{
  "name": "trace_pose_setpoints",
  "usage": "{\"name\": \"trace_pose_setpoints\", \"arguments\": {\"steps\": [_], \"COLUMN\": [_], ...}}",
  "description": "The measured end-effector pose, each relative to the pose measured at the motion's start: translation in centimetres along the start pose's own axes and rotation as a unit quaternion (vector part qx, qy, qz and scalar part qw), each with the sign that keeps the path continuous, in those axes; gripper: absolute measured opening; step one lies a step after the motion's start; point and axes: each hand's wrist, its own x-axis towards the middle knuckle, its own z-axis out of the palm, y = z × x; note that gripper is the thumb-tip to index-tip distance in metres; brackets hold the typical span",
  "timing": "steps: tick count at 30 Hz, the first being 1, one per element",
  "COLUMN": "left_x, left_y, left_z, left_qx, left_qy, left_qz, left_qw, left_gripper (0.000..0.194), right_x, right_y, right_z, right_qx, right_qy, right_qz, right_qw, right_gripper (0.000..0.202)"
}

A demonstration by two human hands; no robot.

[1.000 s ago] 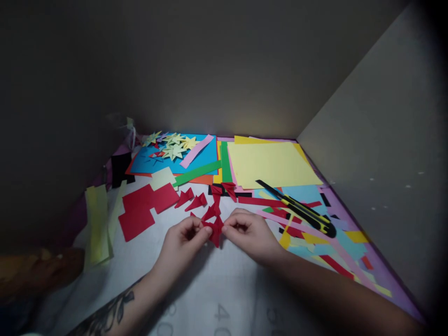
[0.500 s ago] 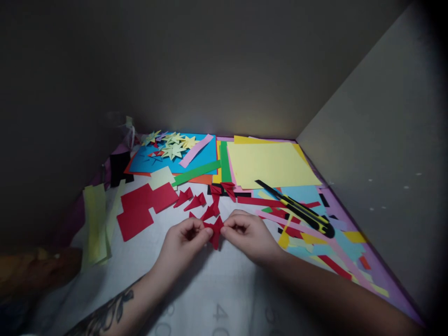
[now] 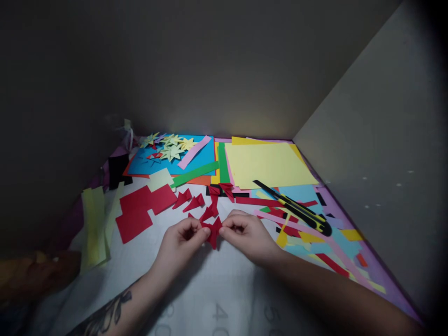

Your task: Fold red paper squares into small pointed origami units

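Observation:
A small red folded paper piece [image 3: 214, 234] with pointed tips is held up between my two hands at the centre front. My left hand [image 3: 185, 240] pinches its left side between thumb and fingers. On its right edge, the thumb and forefinger of my right hand [image 3: 247, 234] are closed. Just beyond my fingers lie several more red folded pieces [image 3: 195, 202], partly hidden by my hands. Red paper squares [image 3: 135, 224] overlap on the white surface to the left.
Behind stand folded paper stars [image 3: 171, 151] on blue sheets [image 3: 140, 165], beside pale yellow sheets [image 3: 269, 163]. A utility knife [image 3: 297, 210] with its blade out lies over paper scraps [image 3: 329, 261] at right. Pale strips [image 3: 94, 228] lie left. Walls rise behind and right.
The whole view has shifted very slightly. Both hands keep their pinch on the red folded paper piece, with hardly any other movement.

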Motion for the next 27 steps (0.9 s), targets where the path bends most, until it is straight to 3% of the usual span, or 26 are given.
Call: {"name": "trace_pose_setpoints", "arguments": {"steps": [22,27], "left_x": [0.09,0.22], "left_y": [-0.2,-0.25], "left_z": [0.0,0.23], "left_qx": [0.004,0.011], "left_qy": [-0.004,0.027], "left_qz": [-0.002,0.055], "left_qw": [1.0,0.998], "left_gripper": [0.023,0.02], "right_x": [0.18,0.23], "right_y": [0.45,0.36], "right_z": [0.09,0.13], "right_qx": [-0.01,-0.009], "right_qy": [-0.014,-0.023], "right_qz": [-0.01,-0.002], "right_qw": [1.0,1.0], "right_gripper": [0.014,0.014]}}
